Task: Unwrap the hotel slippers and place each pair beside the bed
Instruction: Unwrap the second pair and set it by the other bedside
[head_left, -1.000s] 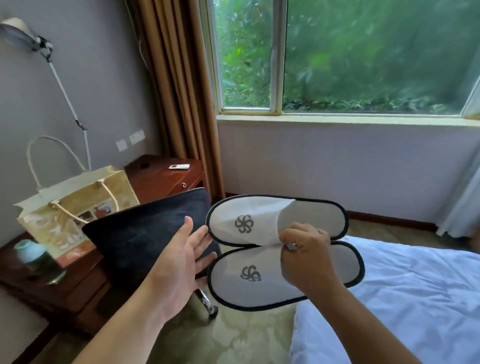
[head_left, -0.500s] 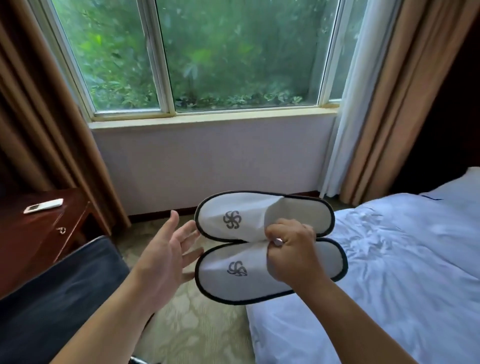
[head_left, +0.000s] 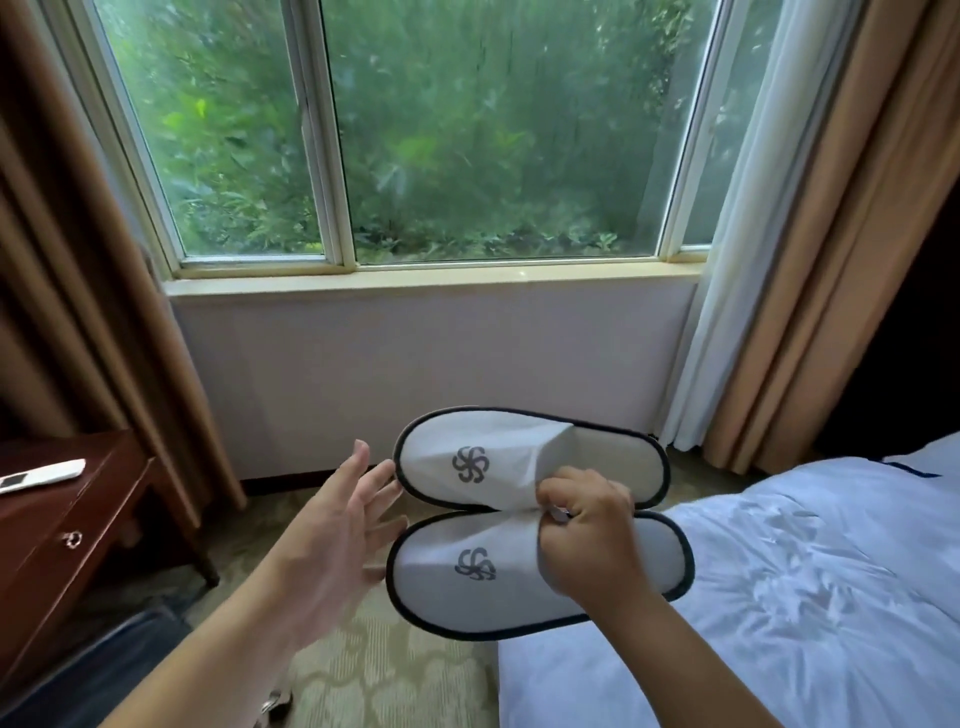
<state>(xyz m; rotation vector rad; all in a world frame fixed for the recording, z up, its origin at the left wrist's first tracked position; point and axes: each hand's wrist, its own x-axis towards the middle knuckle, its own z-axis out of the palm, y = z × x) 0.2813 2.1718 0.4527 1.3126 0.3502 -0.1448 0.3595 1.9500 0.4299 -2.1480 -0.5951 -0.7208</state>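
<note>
Our right hand (head_left: 587, 540) pinches both slippers (head_left: 519, 519) at their uppers, long axes 9-to-3; left hand (head_left: 332, 545) spread, empty, at their 9 o'clock toes; bed (head_left: 779, 597) at 3.

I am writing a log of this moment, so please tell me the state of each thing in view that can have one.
slippers: unwrapped, held in the air as a pair.
right hand: pinches both slippers at the uppers.
left hand: open, beside the toes.
window: shut.
curtains: drawn aside.
drawer: shut.
remote: lies flat on the desk.
</note>
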